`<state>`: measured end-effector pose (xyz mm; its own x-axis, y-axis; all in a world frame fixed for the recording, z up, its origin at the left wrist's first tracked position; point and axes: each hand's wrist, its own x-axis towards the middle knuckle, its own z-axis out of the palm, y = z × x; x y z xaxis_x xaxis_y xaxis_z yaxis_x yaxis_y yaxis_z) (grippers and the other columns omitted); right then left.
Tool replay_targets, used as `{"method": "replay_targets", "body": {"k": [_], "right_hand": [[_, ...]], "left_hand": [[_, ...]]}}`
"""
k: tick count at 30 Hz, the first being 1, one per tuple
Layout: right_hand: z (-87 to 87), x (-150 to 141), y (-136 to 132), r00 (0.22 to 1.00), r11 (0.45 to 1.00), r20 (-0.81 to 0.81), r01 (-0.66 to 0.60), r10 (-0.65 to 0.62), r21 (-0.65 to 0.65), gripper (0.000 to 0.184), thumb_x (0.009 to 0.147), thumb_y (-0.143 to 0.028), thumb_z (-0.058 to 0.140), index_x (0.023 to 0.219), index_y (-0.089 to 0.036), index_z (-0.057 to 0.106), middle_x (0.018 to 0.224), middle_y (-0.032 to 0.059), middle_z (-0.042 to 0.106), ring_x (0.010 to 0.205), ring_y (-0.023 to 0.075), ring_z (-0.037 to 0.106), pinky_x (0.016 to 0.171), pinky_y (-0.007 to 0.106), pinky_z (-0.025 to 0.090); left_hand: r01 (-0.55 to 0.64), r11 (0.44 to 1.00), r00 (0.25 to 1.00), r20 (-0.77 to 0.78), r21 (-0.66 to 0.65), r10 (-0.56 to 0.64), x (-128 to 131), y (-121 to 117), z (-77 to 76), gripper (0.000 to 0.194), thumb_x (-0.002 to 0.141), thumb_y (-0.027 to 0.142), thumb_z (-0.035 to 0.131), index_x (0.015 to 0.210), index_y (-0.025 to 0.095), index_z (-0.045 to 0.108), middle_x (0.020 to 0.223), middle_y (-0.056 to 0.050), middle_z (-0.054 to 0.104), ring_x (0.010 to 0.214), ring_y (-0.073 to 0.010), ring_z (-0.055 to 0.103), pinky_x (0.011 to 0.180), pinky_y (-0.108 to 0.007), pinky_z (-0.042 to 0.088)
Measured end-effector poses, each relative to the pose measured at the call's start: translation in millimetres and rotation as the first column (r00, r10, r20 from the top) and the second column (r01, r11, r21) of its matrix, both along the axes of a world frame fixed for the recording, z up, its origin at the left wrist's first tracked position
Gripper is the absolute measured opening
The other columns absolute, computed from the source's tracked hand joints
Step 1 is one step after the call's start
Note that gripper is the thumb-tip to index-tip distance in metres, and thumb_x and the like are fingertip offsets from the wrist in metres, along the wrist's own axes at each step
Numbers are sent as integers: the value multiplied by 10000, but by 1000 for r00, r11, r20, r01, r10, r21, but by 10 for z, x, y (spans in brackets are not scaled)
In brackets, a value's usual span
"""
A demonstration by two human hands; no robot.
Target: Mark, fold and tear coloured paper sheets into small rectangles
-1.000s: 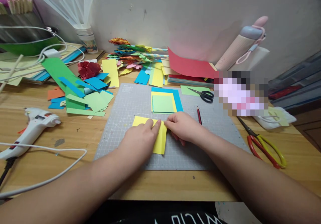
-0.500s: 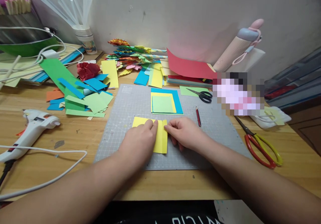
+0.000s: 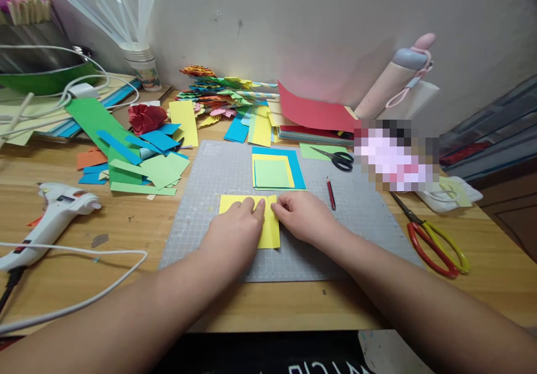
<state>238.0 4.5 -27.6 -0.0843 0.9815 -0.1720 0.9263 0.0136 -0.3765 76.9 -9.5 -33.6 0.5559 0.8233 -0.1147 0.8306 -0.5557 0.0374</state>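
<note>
Yellow sheet just below the centre of the frame, mostly flat on the grey cutting mat, between both hands. Covered on its left part by the left hand, pressed down from above without being gripped. Pinched near the top of its right edge by the fingertips of the right hand. Nearly square, with no clear long axis; creased up and down the frame, close to the right edge, between both hands' fingertips.
</note>
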Motion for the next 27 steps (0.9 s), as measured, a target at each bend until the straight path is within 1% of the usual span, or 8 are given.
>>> {"method": "replay_targets", "body": {"k": [5, 8, 10, 11, 16, 22, 27], "right_hand": [[9, 20, -21, 1000, 1000, -9, -17, 17, 13, 309, 842, -253, 460, 540, -190, 464, 577, 1, 555, 546, 128, 418, 504, 276, 203], [46, 29, -91, 999, 1000, -40, -23, 23, 6, 376, 908, -335, 396, 572, -193, 487, 601, 2, 576, 573, 128, 464, 508, 265, 226], [71, 21, -162, 999, 1000, -41, -13, 12, -20, 410, 916, -394, 389, 574, -196, 497, 588, 1, 581, 557, 129, 469, 497, 266, 222], [78, 14, -198, 1000, 1000, -29, -3, 2, -28, 403, 907, -397, 405, 570, -197, 500, 578, 0, 583, 545, 130, 464, 492, 269, 214], [56, -24, -308, 999, 1000, 30, 29, -29, 3, 332, 868, -305, 453, 560, -196, 509, 587, 5, 605, 545, 136, 452, 492, 281, 190], [36, -37, -296, 998, 999, 43, 45, -46, 14, 357, 891, -374, 435, 597, -209, 555, 618, 2, 625, 560, 138, 465, 492, 282, 188], [22, -62, -270, 996, 998, 78, 51, -53, 24, 317, 865, -310, 455, 590, -207, 573, 626, 21, 633, 564, 147, 469, 493, 293, 162]], "left_hand": [[-2, 1000, 1000, -9, -12, 2, -3, -3, 10, 479, 905, 86, 368, 1383, 112, 393, 984, -118, 585, 895, -226, 572, 603, -275, 437], [2, 1000, 1000, -4, -11, -2, -7, -10, 4, 470, 909, 98, 362, 1377, 103, 398, 981, -120, 580, 890, -233, 573, 586, -283, 437], [4, 1000, 1000, -8, -8, -4, -6, -14, -3, 471, 905, 93, 364, 1375, 103, 401, 984, -123, 582, 898, -231, 575, 586, -275, 435], [2, 1000, 1000, -11, -5, -2, -4, -15, -6, 471, 904, 88, 364, 1373, 104, 403, 984, -123, 583, 902, -227, 575, 589, -269, 434], [-3, 1000, 1000, -3, 17, 3, -2, -13, -22, 447, 919, 110, 353, 1362, 109, 414, 962, -120, 581, 891, -225, 575, 586, -271, 430], [-4, 1000, 1000, -5, 18, 4, 1, -2, -18, 447, 918, 121, 373, 1363, 118, 412, 963, -112, 577, 886, -220, 566, 572, -260, 418], [-23, 1000, 1000, -21, 7, 23, 14, -17, 2, 452, 917, 116, 364, 1366, 120, 417, 963, -120, 576, 862, -217, 569, 528, -250, 397]]}}
